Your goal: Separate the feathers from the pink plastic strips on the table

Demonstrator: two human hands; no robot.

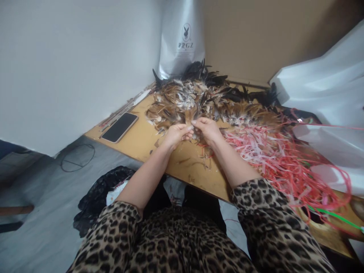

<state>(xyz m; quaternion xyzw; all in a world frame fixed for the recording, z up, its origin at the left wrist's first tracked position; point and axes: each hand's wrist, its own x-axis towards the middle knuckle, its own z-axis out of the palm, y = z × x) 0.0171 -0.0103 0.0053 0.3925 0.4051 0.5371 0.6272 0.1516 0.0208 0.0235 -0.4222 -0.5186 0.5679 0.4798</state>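
Close together over the wooden desk (142,146), both hands work at one small tuft of feathers (190,118). The left hand (176,135) has its grip pinched on the lower end of the tuft, thumb and fingertips pressed together. The right hand (208,131) has its grip closed on the same tuft from the other side, its thumb touching the left hand's fingers. The tuft, brown and tan, stands up between them at the near edge of the big feather pile (204,96), which spreads across the back of the desk in brown, white and black. Just right of the right hand lies a tangle of red and pink strips (270,151) that reaches the desk's right end, with a green cord (335,215) near the front corner. A dark phone (120,127) lies flat at the left end, well apart from the hands. A silver bag (182,41) leans in the corner behind the pile, and white plastic sheeting (327,91) is heaped at the right. A black bag (98,193) sits on the floor below the left forearm.
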